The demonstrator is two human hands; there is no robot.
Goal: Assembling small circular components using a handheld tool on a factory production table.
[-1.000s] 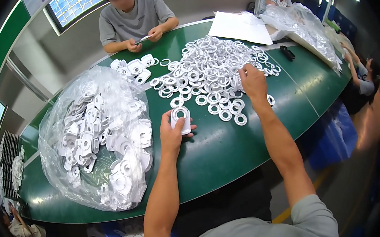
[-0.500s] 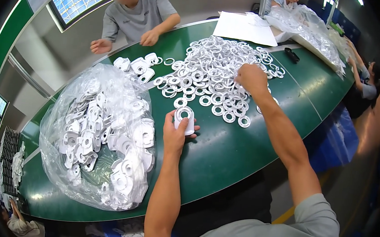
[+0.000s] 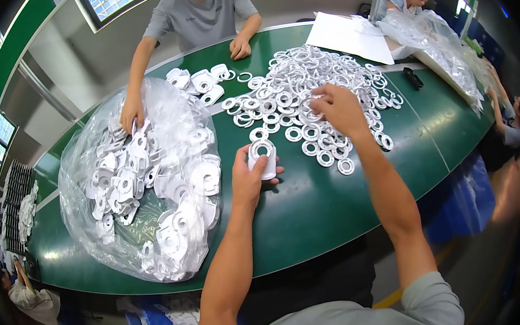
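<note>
The green counter [image 3: 312, 198] is running beneath the ring pile [image 3: 327, 66], and a clear bag [image 3: 77, 199] of white parts [image 3: 168, 182] is bulging left of the ring pile. The right hand [image 3: 342, 111] is hanging, fingers bent, over the ring pile's near side; whether it is gripping anything I cannot tell. The left hand [image 3: 248, 177] is grasping a holed plate [image 3: 270, 168] just in front of the ring pile. Seemingly the person is picking out a piece; the next move is probably calling for separating one from its neighbours.
</note>
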